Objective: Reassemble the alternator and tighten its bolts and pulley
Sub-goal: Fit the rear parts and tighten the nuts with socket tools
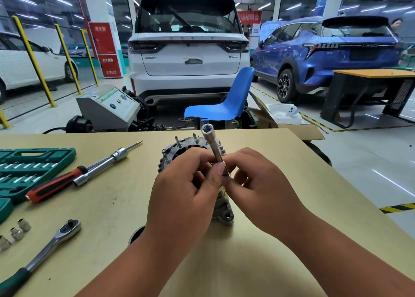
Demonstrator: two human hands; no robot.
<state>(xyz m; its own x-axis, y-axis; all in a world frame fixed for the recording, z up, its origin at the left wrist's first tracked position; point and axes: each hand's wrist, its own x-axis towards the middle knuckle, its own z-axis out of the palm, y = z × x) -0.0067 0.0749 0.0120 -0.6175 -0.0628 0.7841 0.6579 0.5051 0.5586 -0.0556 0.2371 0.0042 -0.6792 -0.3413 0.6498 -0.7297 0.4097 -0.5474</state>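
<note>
The alternator (179, 149) lies on the tan table (269, 240), its studs pointing up at the far rim, and both hands hide most of it. Its mounting lug (224, 211) shows below my hands. A long silver socket (212, 145) stands tilted over the alternator, open end up. My left hand (184, 195) pinches the socket's lower end with thumb and fingers. My right hand (258, 189) pinches the same end from the right. What sits at the socket's lower tip is hidden by my fingers.
On the table's left: a green socket case (33, 166), a red-handled driver (56, 184) with an extension bar (101, 164), a ratchet (51, 243) and small loose sockets (16, 230). A round part (135, 235) peeks from under my left forearm. A blue chair (224, 103) stands beyond the far edge.
</note>
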